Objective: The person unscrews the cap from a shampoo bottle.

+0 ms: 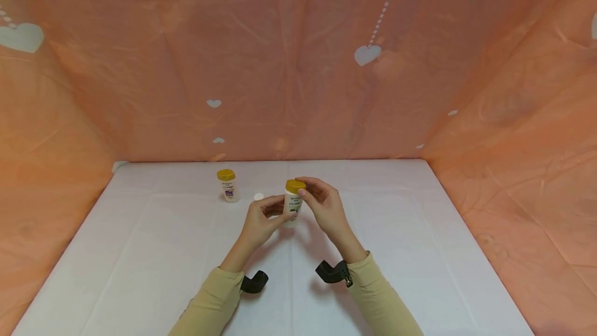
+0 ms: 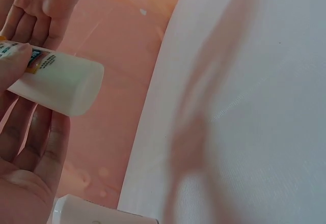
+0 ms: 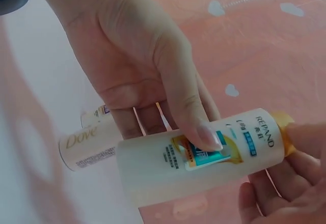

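Both hands meet at a white toiletry bottle with a yellow cap (image 1: 295,186), raised above the table and tilted. My left hand (image 1: 261,219) grips its body (image 2: 76,84), thumb across the coloured label and fingers behind. Around the yellow cap close the thumb and fingers of my right hand (image 1: 324,206). The label (image 3: 204,150) faces the right wrist camera, and the bare lower end of the bottle points away from the right hand. Behind the left hand stands a white Dove bottle (image 3: 89,145), mostly hidden in the head view, where its white top (image 1: 258,197) shows.
A second yellow-capped white bottle (image 1: 228,186) stands upright farther left on the white-covered table (image 1: 154,253). Orange cloth (image 1: 298,66) with pale hearts hangs behind and along both sides. Each wrist carries a black camera mount (image 1: 333,272).
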A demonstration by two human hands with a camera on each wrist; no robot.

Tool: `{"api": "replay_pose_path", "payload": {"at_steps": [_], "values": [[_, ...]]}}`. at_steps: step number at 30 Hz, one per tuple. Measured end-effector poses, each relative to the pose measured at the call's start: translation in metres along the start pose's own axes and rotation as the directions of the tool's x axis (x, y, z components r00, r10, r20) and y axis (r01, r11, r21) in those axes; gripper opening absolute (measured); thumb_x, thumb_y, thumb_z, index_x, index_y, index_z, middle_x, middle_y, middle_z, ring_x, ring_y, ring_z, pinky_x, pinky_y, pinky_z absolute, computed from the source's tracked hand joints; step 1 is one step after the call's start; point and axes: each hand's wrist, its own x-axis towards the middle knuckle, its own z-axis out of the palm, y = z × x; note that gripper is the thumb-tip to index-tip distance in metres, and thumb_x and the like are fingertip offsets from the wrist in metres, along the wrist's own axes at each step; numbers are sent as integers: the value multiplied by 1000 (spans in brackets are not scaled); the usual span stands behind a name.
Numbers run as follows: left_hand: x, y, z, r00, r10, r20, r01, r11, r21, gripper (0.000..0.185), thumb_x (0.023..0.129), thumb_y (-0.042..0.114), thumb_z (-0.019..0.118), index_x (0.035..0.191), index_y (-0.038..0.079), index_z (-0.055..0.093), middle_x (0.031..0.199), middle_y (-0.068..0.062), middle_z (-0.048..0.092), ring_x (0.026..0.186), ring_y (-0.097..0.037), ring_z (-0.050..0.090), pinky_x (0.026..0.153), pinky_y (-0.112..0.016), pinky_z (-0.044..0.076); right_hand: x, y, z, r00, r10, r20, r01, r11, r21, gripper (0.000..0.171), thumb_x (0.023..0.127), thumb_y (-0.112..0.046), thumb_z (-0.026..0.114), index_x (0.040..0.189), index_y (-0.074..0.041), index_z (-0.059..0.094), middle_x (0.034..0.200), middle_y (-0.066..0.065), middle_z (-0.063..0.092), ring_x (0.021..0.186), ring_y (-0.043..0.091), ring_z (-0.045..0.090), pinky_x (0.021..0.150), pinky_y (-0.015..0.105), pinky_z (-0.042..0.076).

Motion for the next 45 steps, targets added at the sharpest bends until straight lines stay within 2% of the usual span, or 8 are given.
{"api": "replay_pose_path", "payload": {"at_steps": [6, 12, 19, 23, 27, 31, 36, 45], "values": [[0, 2, -1, 1000, -22, 12, 22, 1000, -7, 36, 80, -5, 74, 114, -11, 64, 105, -23, 65, 93, -35, 64, 82, -42, 55, -2, -6, 0, 996, 20, 88, -20, 1000, -9, 31, 100, -1, 46, 129, 11, 50, 121, 22, 59, 113, 22, 55, 104, 39, 40], [1, 3, 0, 1000, -23, 6, 23, 1000, -10, 36, 79, -5, 74, 113, -11, 64, 105, -24, 65, 92, -36, 64, 83, -44, 54, 2, 16, -6, 996, -6, 93, 5, 1000, 12, 35, 102, -8, 46, 134, 4, 50, 125, 19, 58, 117, 23, 53, 107, 40, 36], [4, 3, 4, 1000, -10, -6, 9, 1000, -13, 37, 79, -6, 74, 114, -11, 63, 107, -24, 65, 93, -36, 64, 84, -45, 54, 3, 18, -6, 997, -56, -60, 58, 998, 23, 33, 98, -10, 55, 129, 2, 54, 124, 22, 57, 114, 25, 55, 101, 34, 43], [7, 4, 7, 1000, -11, -20, 11, 1000, -7, 38, 78, -6, 75, 113, -12, 64, 105, -25, 66, 91, -35, 64, 83, -46, 54, 3, 15, -7, 977, -70, -202, 77, 997, 26, 28, 94, -5, 60, 121, 2, 57, 118, 25, 57, 107, 24, 56, 96, 32, 46], [8, 5, 8, 999, -13, -48, 13, 1000, 4, 38, 76, -7, 76, 112, -12, 64, 101, -25, 67, 88, -36, 65, 81, -47, 54, 0, 4, -3, 951, -103, -290, 102, 995, -20, 26, 89, 1, 66, 113, 7, 58, 109, 26, 58, 101, 31, 57, 94, 43, 46], [9, 6, 8, 997, -16, -70, 16, 1000, 4, 37, 76, -7, 76, 111, -12, 65, 100, -25, 67, 88, -38, 65, 81, -48, 54, -6, -10, 5, 942, -146, -304, 120, 987, -105, 30, 82, 3, 73, 109, 8, 59, 106, 28, 58, 99, 39, 56, 94, 54, 42], [9, 6, 8, 997, -10, -74, 10, 1000, 2, 37, 76, -7, 77, 111, -11, 65, 99, -25, 67, 88, -38, 65, 81, -46, 55, -8, -15, 12, 938, -174, -301, 123, 976, -180, 36, 79, 1, 77, 108, 11, 59, 105, 27, 60, 100, 41, 56, 93, 52, 42], [8, 6, 10, 996, -11, -87, 12, 1000, 20, 38, 76, -5, 78, 111, -10, 66, 98, -22, 68, 87, -35, 66, 80, -45, 55, -8, -14, 18, 933, -185, -308, 123, 970, -209, 38, 79, -2, 77, 109, 12, 59, 105, 25, 61, 100, 42, 56, 91, 56, 42]]}}
